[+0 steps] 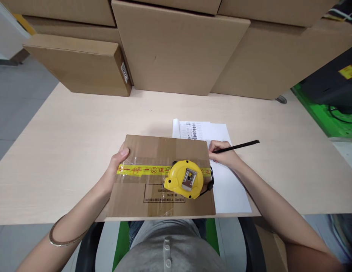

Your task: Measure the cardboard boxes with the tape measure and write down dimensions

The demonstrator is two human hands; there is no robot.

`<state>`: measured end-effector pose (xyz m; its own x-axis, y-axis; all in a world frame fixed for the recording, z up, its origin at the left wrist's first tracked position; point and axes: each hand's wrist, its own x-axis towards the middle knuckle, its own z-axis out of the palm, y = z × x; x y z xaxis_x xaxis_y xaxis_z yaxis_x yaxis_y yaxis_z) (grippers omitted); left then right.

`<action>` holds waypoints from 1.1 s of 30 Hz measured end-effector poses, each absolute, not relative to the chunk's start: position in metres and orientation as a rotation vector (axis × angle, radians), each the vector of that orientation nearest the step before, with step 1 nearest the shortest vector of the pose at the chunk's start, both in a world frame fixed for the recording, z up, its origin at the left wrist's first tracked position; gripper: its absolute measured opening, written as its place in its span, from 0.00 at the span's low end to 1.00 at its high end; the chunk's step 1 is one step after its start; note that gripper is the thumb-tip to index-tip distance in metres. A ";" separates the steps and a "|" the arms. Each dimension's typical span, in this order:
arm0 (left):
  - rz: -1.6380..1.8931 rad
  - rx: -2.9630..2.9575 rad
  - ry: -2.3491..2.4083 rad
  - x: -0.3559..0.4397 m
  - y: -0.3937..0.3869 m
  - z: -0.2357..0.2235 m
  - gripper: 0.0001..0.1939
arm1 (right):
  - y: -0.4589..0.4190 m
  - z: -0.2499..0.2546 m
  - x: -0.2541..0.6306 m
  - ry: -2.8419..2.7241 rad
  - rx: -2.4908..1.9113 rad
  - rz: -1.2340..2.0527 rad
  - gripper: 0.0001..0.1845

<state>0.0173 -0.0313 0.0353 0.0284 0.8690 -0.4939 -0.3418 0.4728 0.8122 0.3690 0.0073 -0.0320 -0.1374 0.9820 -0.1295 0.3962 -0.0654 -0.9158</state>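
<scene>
A small cardboard box [153,151] sealed with yellow printed tape lies at the table's near edge. A yellow tape measure [185,179] rests on top of it, right of centre. My left hand [116,166] grips the box's left side, thumb on the top. My right hand [222,153] is closed on a black pen [241,146], its tip on a white sheet of paper [229,185] just right of the box.
Several large cardboard boxes [176,49] are stacked along the back of the pale wooden table [65,143]. A green mat with a black object [331,113] sits at the far right. Floor shows at the left.
</scene>
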 end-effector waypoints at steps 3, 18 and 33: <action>1.033 0.557 1.226 0.017 -0.031 0.034 0.22 | 0.007 -0.032 0.369 -1.576 -1.506 1.203 0.21; 0.983 0.522 1.204 0.013 -0.034 0.035 0.22 | 0.005 -0.031 0.370 -1.537 -1.552 1.189 0.21; 1.036 0.559 1.180 0.020 -0.034 0.039 0.25 | 0.008 -0.029 0.370 -1.627 -1.595 1.130 0.20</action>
<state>0.0200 -0.0338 0.0386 0.0276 0.8787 -0.4766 -0.3587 0.4538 0.8157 0.3695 0.0076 -0.0292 -0.1082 0.9830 -0.1480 0.4825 -0.0782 -0.8724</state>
